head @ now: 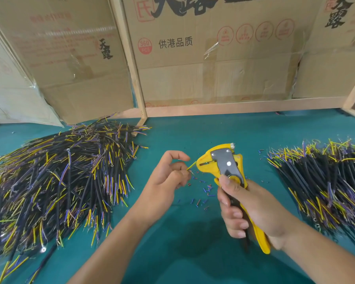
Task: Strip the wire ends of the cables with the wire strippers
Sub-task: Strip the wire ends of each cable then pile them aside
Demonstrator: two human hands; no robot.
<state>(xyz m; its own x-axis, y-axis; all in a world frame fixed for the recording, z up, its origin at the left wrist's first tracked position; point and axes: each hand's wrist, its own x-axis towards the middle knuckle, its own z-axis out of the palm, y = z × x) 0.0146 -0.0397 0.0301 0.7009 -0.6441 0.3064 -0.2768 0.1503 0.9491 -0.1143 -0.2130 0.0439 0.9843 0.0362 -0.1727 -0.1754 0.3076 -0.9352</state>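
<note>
Right hand [252, 210] wrapped round handles of yellow wire strippers [223, 160], squeeze looks partial. Left hand [166, 177] pinches cable end, yellow wire [192, 165] running up-right into stripper mouth. Wire axis roughly in line with tool jaws, tip inside; cable body hidden under fingers, probably. Left hand nearer wire, just left of tool head. Cable piles [55, 181] far left and right on green worktop [193, 253]; insulation offcuts [205, 191] between hands.
</note>
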